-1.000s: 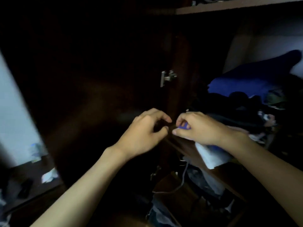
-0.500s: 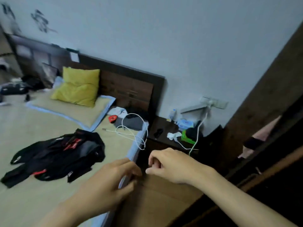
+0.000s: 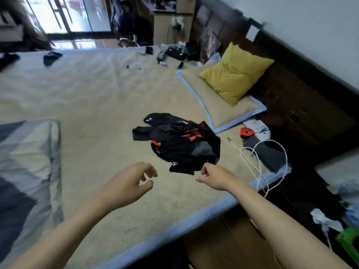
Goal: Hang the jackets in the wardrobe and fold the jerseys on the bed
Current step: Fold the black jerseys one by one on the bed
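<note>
We have turned from the wardrobe to the bed (image 3: 97, 98); left hand (image 3: 126, 188) and right hand (image 3: 215, 178), loosely curled and empty, reach for 1 crumpled jersey (image 3: 180, 146).

Between the hands and the crumpled black jersey (image 3: 180, 144) lies bare woven mat on the bed (image 3: 101, 98), open to a reach from the near edge. Right of the jersey, a looped white cable (image 3: 258, 164) and a dark flat object (image 3: 272, 152) crowd the bed's corner. A folded grey quilt (image 3: 27, 162) blocks the left side; the yellow pillow (image 3: 236, 73) stands beyond.
</note>
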